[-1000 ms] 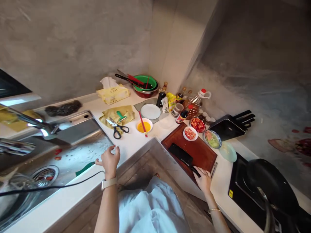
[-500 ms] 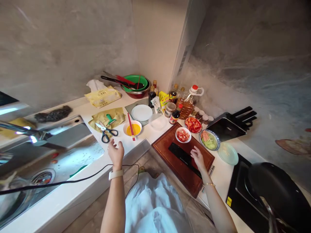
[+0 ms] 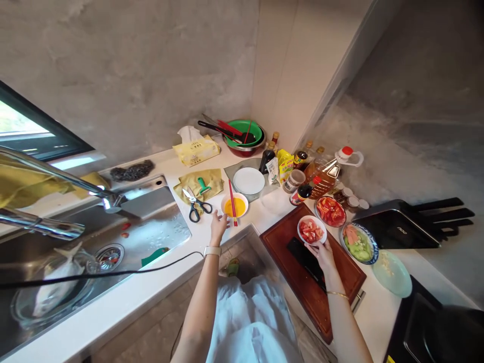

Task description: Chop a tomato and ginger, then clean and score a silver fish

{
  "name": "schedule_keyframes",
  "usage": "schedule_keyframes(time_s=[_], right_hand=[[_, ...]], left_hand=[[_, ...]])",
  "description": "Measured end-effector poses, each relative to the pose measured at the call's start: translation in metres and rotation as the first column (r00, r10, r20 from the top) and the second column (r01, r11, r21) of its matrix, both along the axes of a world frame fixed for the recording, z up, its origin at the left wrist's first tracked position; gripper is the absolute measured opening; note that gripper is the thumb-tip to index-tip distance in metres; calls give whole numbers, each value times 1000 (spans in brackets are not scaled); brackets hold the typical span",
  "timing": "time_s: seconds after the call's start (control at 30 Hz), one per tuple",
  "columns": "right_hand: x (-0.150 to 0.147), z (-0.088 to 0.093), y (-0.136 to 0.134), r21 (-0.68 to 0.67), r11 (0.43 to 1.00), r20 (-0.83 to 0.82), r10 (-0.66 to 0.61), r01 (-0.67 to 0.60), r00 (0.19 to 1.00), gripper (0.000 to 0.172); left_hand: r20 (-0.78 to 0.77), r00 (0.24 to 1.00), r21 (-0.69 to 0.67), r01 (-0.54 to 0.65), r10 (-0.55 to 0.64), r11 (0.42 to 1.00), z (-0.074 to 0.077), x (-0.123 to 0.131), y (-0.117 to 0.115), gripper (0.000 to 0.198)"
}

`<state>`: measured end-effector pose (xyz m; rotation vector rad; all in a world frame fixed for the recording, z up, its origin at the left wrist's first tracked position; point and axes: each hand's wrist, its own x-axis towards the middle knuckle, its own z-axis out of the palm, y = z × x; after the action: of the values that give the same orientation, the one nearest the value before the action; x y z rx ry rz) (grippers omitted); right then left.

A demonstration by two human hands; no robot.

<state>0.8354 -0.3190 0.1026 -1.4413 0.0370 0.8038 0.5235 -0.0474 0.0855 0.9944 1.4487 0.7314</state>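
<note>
My right hand (image 3: 320,253) grips the near rim of a small white bowl (image 3: 301,233) of chopped tomatoes (image 3: 312,230), tilted slightly over the brown cutting board (image 3: 278,233). Beneath that hand, a black-bladed knife (image 3: 302,257) lies on the board, partly hidden. My left hand (image 3: 218,227) reaches with fingers apart toward a white bowl of beaten egg (image 3: 233,206); whether the fingertips touch the rim I cannot tell. Red chopsticks (image 3: 232,199) rest across the egg bowl. Black-handled scissors (image 3: 195,206) lie just left of it, beside a green peeler (image 3: 203,186) on a yellow cloth.
Right of the board stand a bowl of sliced red vegetables (image 3: 330,212), a patterned bowl of green slices (image 3: 359,243), a pale green plate (image 3: 393,275) and a knife block (image 3: 397,227). Bottles and an oil jug (image 3: 321,179) line the corner. A fish (image 3: 56,282) lies in the sink.
My right hand has taken hold of the tomato bowl at its near rim. My left hand has moved closer to the egg bowl. The view has turned left.
</note>
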Motion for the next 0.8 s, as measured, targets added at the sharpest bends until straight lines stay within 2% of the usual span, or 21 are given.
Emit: schedule_keyframes(time_s=[0.1, 0.17, 0.23, 0.33, 0.47, 0.6, 0.73, 0.8], right_hand=[[-26, 15, 6, -15, 997, -16, 77, -78, 997, 51], [-48, 24, 19, -16, 989, -50, 148, -149, 988, 50], [-69, 31, 38, 5, 975, -84, 223, -223, 971, 50], [-99, 30, 73, 62, 952, -125, 304, -299, 944, 49], [-131, 17, 121, 104, 942, -149, 331, -318, 932, 50], [-155, -4, 162, 109, 952, -139, 300, -286, 944, 54], [-172, -26, 190, 125, 967, -99, 236, -223, 967, 61], [-177, -35, 199, 121, 972, -92, 211, -200, 973, 63]], left_hand=[[167, 985, -90, 53, -38, 995, -2, 1, 10, 62], [215, 975, -100, 86, -63, 991, -5, 2, 16, 52], [179, 980, -53, 94, -83, 994, -7, 2, 20, 38], [69, 994, 35, 79, -82, 996, -11, -4, 26, 24], [42, 996, 54, 82, -84, 995, -14, -21, 39, 22], [62, 994, 44, 84, -86, 996, -13, -38, 54, 20], [84, 994, 34, 64, -67, 997, -12, -43, 63, 15], [43, 995, 44, 90, -92, 995, -10, -44, 64, 15]])
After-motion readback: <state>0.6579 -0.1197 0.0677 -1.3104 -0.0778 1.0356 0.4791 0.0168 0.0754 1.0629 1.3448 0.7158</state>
